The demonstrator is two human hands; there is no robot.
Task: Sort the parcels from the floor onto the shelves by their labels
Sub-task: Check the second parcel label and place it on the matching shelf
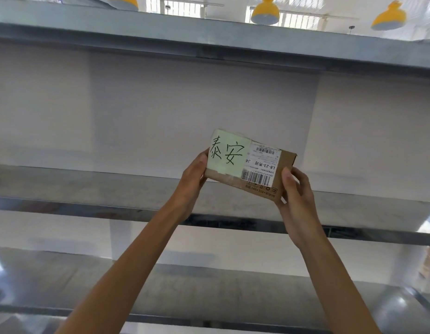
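Observation:
A small brown cardboard parcel (250, 165) is held up in front of the metal shelves, tilted down to the right. On its face sit a pale green note with two handwritten characters and a white printed shipping label with barcodes. My left hand (193, 182) grips the parcel's left end. My right hand (297, 196) grips its right end, thumb on the front. The parcel hovers just above the front edge of the middle shelf (88, 186), not resting on it.
Grey metal shelf boards run across the view: an upper one (209, 42), the middle one and a lower one (209, 285). A white wall stands behind them. Yellow pendant lamps (265, 10) hang above. Cardboard boxes (428, 263) show at the far right.

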